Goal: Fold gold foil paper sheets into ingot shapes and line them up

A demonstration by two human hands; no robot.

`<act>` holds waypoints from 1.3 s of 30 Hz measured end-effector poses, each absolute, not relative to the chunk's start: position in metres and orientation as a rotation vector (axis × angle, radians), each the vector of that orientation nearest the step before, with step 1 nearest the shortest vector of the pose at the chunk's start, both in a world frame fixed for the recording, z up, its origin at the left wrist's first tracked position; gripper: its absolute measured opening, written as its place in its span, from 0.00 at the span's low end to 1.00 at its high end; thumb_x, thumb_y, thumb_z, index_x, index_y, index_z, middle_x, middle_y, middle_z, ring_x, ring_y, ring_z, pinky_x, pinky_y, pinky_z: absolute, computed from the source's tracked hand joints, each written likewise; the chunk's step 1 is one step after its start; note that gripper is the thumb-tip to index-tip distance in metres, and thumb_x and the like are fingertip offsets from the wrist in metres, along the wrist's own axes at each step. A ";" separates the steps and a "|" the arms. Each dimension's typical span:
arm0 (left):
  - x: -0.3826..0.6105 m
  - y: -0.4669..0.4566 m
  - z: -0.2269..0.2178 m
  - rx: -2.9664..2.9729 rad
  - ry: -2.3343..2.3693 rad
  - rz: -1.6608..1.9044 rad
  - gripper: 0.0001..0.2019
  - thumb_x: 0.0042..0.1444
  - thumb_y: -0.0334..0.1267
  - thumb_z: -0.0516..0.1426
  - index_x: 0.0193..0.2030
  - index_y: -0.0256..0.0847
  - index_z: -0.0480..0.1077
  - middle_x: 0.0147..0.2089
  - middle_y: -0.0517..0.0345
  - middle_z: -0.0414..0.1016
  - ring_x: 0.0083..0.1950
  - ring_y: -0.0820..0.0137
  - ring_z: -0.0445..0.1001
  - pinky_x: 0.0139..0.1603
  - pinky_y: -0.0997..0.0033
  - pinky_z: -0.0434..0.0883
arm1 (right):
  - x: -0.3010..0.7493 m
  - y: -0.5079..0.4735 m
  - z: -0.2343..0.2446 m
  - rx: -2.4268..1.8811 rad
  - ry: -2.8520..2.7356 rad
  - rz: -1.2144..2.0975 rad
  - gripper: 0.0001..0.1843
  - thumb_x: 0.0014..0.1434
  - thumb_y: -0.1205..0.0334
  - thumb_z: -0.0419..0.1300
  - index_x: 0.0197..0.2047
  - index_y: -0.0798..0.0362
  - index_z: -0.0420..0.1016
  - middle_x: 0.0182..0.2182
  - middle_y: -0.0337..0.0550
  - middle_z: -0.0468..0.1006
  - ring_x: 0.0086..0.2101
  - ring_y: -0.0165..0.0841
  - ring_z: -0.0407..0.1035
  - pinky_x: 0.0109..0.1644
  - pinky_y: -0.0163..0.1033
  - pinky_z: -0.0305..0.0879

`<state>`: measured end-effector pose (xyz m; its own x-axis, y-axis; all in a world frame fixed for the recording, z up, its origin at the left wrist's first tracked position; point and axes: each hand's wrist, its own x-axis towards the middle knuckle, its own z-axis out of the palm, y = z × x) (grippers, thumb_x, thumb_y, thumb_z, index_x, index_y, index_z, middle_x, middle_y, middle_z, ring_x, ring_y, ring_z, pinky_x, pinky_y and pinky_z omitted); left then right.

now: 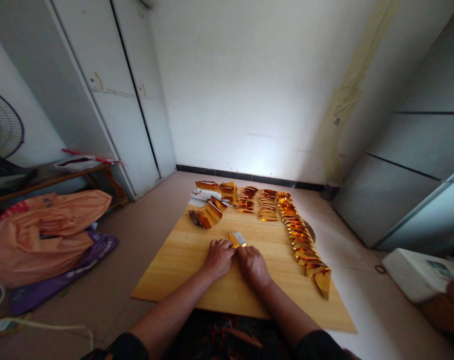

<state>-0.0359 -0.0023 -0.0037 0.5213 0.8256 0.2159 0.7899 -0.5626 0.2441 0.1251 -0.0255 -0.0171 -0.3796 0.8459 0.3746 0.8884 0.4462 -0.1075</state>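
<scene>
Left hand (pixel 219 257), right hand (pixel 255 267) close together, both pinching gold-white foil piece (pixel 239 240) over table (pixel 170 272); folded foil row (pixel 301 240) at right.

Gold foil pieces (pixel 301 238) on wooden board (pixel 170 272)

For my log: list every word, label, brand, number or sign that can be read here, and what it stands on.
No text can be read.
Purple bag on the left: pale marks like lettering, too blurred to read.
Label on the white box at right: too small to read.
Gold-and-white foil piece being held: no lettering that I can make out.
</scene>
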 end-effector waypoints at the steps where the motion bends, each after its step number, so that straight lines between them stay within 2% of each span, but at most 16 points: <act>1: -0.040 0.001 -0.006 2.634 1.343 0.519 0.14 0.54 0.26 0.52 0.41 0.43 0.74 0.48 0.53 0.75 0.49 0.63 0.69 0.50 0.59 0.64 | 0.125 -0.025 -0.017 -1.473 -2.331 -0.162 0.10 0.61 0.73 0.49 0.37 0.54 0.70 0.31 0.42 0.75 0.32 0.33 0.64 0.37 0.36 0.57; 4: -0.050 0.011 -0.012 2.500 1.352 0.787 0.15 0.53 0.24 0.50 0.42 0.42 0.74 0.44 0.54 0.75 0.46 0.68 0.71 0.49 0.67 0.67 | 0.122 -0.024 -0.019 -1.481 -2.354 -0.199 0.09 0.62 0.72 0.51 0.36 0.53 0.72 0.31 0.42 0.74 0.33 0.33 0.64 0.37 0.37 0.57; 6: -0.054 0.019 -0.016 2.385 1.503 0.912 0.16 0.53 0.26 0.51 0.46 0.41 0.72 0.44 0.53 0.74 0.47 0.67 0.70 0.51 0.66 0.68 | 0.122 -0.024 -0.019 -1.485 -2.386 -0.230 0.09 0.62 0.71 0.52 0.34 0.53 0.72 0.31 0.43 0.74 0.33 0.33 0.64 0.37 0.37 0.56; 9: -0.053 0.031 -0.017 2.353 1.597 0.931 0.18 0.52 0.26 0.53 0.51 0.38 0.70 0.48 0.50 0.73 0.51 0.63 0.69 0.56 0.60 0.67 | 0.122 -0.025 -0.019 -1.490 -2.416 -0.255 0.10 0.62 0.69 0.54 0.31 0.53 0.73 0.31 0.43 0.74 0.33 0.33 0.64 0.37 0.37 0.56; 15: -0.046 0.044 -0.014 2.519 1.310 0.869 0.23 0.51 0.20 0.49 0.50 0.40 0.72 0.50 0.52 0.74 0.51 0.66 0.68 0.54 0.62 0.67 | 0.122 -0.026 -0.018 -1.490 -2.403 -0.277 0.10 0.62 0.67 0.55 0.30 0.52 0.74 0.30 0.42 0.74 0.33 0.33 0.64 0.36 0.37 0.54; 22: -0.036 0.048 -0.015 2.573 1.201 0.741 0.10 0.56 0.28 0.54 0.36 0.40 0.77 0.37 0.54 0.78 0.41 0.67 0.70 0.45 0.67 0.67 | 0.122 -0.026 -0.017 -1.480 -2.393 -0.274 0.09 0.61 0.67 0.56 0.30 0.51 0.73 0.30 0.41 0.73 0.33 0.33 0.64 0.35 0.37 0.52; 28: -0.034 0.062 -0.014 2.526 1.263 0.644 0.10 0.54 0.28 0.53 0.30 0.40 0.76 0.33 0.55 0.76 0.38 0.69 0.72 0.41 0.72 0.68 | 0.121 -0.027 -0.016 -1.503 -2.389 -0.265 0.09 0.63 0.66 0.54 0.32 0.52 0.72 0.32 0.42 0.74 0.34 0.33 0.64 0.36 0.37 0.52; 31: -0.036 0.065 -0.007 2.472 1.256 0.593 0.10 0.54 0.28 0.53 0.33 0.40 0.76 0.35 0.57 0.77 0.40 0.70 0.72 0.43 0.73 0.68 | 0.121 -0.027 -0.015 -1.517 -2.397 -0.255 0.08 0.63 0.67 0.53 0.34 0.52 0.72 0.33 0.43 0.74 0.35 0.34 0.64 0.36 0.38 0.52; 36: -0.034 0.065 0.000 2.407 1.302 0.599 0.18 0.53 0.25 0.51 0.48 0.41 0.71 0.38 0.59 0.76 0.39 0.72 0.72 0.42 0.75 0.67 | 0.121 -0.028 -0.013 -1.511 -2.416 -0.248 0.08 0.63 0.67 0.52 0.35 0.52 0.72 0.32 0.44 0.73 0.35 0.34 0.64 0.37 0.38 0.53; 39: -0.030 0.066 0.002 2.408 1.341 0.564 0.18 0.53 0.26 0.52 0.49 0.41 0.71 0.38 0.58 0.75 0.39 0.72 0.71 0.41 0.75 0.67 | 0.121 -0.028 -0.012 -1.512 -2.421 -0.246 0.08 0.63 0.68 0.53 0.34 0.52 0.71 0.32 0.43 0.73 0.34 0.34 0.64 0.36 0.38 0.53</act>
